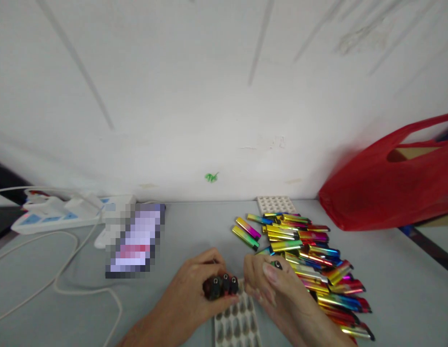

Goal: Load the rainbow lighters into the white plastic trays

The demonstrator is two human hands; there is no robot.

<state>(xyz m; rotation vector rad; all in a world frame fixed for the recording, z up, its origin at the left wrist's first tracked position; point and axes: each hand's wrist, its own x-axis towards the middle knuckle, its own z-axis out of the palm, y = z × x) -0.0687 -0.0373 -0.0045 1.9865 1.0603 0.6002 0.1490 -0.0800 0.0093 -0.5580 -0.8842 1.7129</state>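
Several lighters with dark tops [225, 284] are bunched upright in my left hand [195, 284], whose fingers wrap round them over the far end of a pale tray with rows of holes [236, 325]. My right hand [276, 282] is closed just right of the tray, with the dark tip of one lighter [277, 264] showing between thumb and fingers. Beside and beyond my right hand lies a loose pile of shiny multicoloured lighters [303, 246].
A second holed tray [276, 205] lies by the wall. At the right stands a red bag [397, 178]. On the left are a phone [137, 236], a white power strip [75, 214] and loose white cables [70, 270].
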